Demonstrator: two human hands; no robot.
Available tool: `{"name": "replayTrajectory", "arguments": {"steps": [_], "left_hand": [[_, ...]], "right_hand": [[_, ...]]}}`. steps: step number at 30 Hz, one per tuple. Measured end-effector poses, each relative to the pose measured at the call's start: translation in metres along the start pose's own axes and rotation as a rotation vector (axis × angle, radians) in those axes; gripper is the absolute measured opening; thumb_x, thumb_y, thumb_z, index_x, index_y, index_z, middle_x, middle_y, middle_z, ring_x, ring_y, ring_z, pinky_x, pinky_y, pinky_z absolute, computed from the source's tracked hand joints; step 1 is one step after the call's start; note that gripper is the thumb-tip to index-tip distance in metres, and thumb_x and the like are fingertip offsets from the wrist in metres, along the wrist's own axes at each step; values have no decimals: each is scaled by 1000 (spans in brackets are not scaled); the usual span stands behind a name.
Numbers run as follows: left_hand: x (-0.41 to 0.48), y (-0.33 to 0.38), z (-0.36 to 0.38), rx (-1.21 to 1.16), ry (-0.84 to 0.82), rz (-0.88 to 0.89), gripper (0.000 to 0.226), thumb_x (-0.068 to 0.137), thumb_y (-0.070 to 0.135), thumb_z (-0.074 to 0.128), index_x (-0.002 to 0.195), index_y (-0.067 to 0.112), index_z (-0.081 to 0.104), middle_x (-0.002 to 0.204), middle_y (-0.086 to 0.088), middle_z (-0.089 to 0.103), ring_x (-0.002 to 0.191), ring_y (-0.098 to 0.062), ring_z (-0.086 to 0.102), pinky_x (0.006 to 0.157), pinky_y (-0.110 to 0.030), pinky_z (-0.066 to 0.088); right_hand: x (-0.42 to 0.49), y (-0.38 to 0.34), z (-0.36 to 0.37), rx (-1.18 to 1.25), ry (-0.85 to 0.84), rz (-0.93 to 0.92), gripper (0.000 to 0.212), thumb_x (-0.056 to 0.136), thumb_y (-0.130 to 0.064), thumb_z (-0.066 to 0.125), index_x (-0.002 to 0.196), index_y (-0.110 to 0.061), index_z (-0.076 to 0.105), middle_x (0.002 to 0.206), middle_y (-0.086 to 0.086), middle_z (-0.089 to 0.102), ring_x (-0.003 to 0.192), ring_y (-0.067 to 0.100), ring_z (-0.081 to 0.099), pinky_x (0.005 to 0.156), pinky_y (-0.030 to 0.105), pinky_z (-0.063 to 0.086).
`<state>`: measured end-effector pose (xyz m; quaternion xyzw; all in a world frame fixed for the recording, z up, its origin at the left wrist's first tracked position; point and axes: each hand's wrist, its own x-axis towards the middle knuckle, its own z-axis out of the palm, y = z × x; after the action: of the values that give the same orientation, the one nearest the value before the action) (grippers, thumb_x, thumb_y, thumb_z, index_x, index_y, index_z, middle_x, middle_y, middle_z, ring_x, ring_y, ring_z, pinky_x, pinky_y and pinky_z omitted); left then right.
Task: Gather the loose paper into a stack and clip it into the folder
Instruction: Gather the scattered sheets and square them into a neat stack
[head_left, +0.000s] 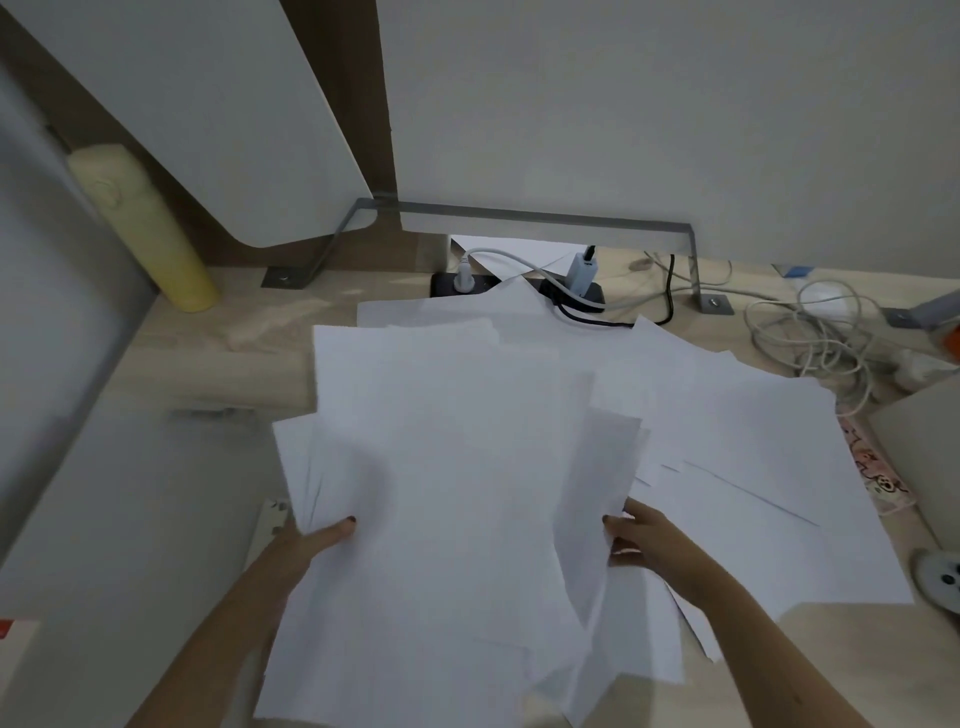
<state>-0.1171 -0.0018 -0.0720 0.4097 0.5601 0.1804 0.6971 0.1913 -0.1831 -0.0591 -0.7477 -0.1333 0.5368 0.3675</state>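
A loose heap of white paper sheets (457, 457) covers the middle of the wooden desk (218, 358), fanned out at odd angles. My left hand (324, 535) grips the left edge of a raised bunch of sheets, thumb on top and fingers hidden under the paper. My right hand (641, 538) holds the right edge of the same bunch, its fingers curled round the sheets. More single sheets (753, 457) lie flat to the right. No folder is visible.
A yellow bottle (140, 223) leans at the back left. A black power strip (519, 288) with plugs and tangled white cables (815, 338) lie at the back and right. A patterned item (872, 478) and a white round device (943, 577) sit at the right edge.
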Motion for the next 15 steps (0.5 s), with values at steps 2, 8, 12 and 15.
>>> {"name": "replayTrajectory", "arguments": {"steps": [2, 8, 12, 15], "left_hand": [[10, 1, 14, 72, -33, -59, 55, 78, 14, 73, 128, 5, 50, 119, -12, 59, 111, -30, 55, 102, -43, 41], [20, -1, 65, 336, -69, 139, 20, 85, 1, 61, 102, 10, 55, 91, -3, 61, 88, -22, 58, 67, -20, 45], [13, -4, 81, 309, -164, 116, 30, 77, 14, 69, 104, 15, 54, 88, 8, 60, 90, -17, 59, 67, -16, 44], [11, -4, 78, 278, -195, 81, 36, 74, 16, 69, 108, 13, 56, 90, 7, 63, 86, -14, 61, 69, -17, 45]], "right_hand": [[-1, 5, -3, -75, -28, 39, 27, 96, -7, 44, 119, -7, 58, 108, 18, 68, 87, 27, 66, 71, 28, 57], [-11, 22, 21, 470, -49, 51, 33, 95, -40, 44, 108, -19, 66, 106, 4, 73, 100, 25, 68, 79, 37, 57], [-15, 31, 43, 474, -84, 43, 41, 79, -17, 71, 117, -4, 62, 109, 14, 71, 98, 31, 68, 81, 39, 56], [-18, 28, 46, 418, -37, 29, 55, 65, -17, 73, 115, 2, 62, 105, 17, 71, 95, 33, 69, 80, 39, 56]]}}
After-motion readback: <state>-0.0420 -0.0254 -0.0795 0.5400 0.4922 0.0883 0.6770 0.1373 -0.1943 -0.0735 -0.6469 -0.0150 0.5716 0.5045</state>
